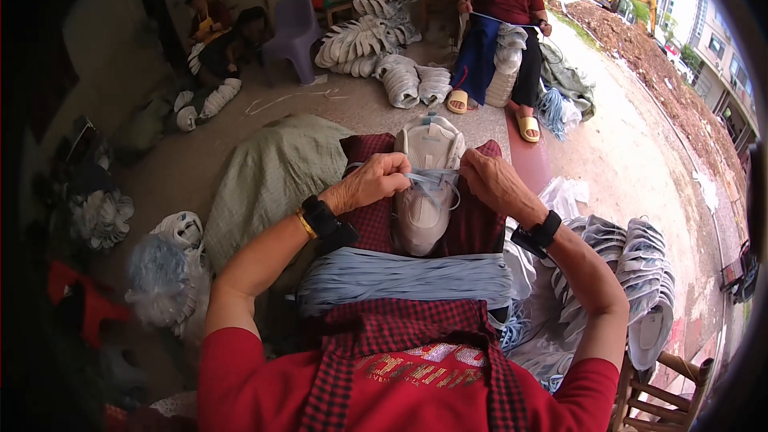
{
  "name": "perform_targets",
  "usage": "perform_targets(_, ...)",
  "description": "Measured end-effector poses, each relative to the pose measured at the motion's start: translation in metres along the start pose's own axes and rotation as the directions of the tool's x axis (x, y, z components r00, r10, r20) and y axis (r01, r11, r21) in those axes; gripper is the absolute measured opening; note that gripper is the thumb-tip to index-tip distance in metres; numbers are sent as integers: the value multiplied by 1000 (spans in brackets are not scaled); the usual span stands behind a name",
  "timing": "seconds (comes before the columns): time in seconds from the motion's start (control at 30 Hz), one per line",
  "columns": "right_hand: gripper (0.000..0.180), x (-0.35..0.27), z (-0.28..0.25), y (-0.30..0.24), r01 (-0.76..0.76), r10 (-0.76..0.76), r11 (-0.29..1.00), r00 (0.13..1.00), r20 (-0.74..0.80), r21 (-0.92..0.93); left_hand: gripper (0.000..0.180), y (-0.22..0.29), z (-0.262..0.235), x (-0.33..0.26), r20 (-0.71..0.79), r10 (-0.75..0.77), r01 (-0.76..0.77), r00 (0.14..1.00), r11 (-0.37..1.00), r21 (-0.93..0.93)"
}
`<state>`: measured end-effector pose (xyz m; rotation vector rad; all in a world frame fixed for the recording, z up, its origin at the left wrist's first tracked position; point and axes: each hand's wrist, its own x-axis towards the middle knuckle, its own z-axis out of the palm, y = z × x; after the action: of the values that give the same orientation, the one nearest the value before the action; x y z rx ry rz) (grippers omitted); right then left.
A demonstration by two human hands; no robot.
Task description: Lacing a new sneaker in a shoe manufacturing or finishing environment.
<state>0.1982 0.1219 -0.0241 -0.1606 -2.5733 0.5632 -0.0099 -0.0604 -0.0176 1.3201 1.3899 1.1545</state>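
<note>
Grip, left hand [374,180]: thumb and fingertips pinched together on the pale blue lace [434,180], at the left edge of the shoe opening.
Grip, right hand [500,184]: fingertips likewise closed on the lace at the opposite edge; exact finger contact partly hidden.
Shoe [422,228]: between and below the two grips, toe toward the body, heel tab away; lace crosses its upper from grip to grip, a loose loop hanging near the right hand.
Edges at the shoe: dark red checked cloth [370,228] borders it on both sides, beneath the hands.
Room, body side of grips: lace bundle [404,278] lies crosswise just past the toe, limiting space there.
Room, left of grips: green woven sheet [268,180] spreads near the left forearm; the bagged shoes [160,276] sit farther out.
Room, right of grips: stacked shoe uppers [648,272] stand beside the right forearm.
Room, beyond grips: concrete floor [320,112] extends to the shoe pile [384,40], well apart; a seated person [506,0] is beyond, to the right.
Pose, arms: elbows bent and spread outward, forearms converging on the shoe.
Pose, wrists: raised over the cloth, knuckles up, each wearing a black band [322,216].
</note>
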Motion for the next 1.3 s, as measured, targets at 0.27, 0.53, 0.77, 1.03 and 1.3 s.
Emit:
perform_targets(0.27,15,-3,-14,39,-112,238,791,962,-134,602,17,-6,12,15,-333,150,55,931,844,534)
perform_targets(0.53,16,-20,-74,71,-175,349,831,903,-251,527,18,-27,18,7,-457,399,-107,795,833,543)
perform_targets(0.77,32,-17,-29,-17,106,-104,991,994,30,-79,13,-37,13,-7,-510,387,-65,769,840,539)
perform_targets(1.03,17,-8,-22,-56,-126,-18,940,909,416,317,11,-47,10,-11,-452,488,-173,747,799,576)
perform_targets(1.3,8,-5,-12,-2,-416,225,766,887,402,489,10,-48,8,-5,-397,706,-180,587,592,786)
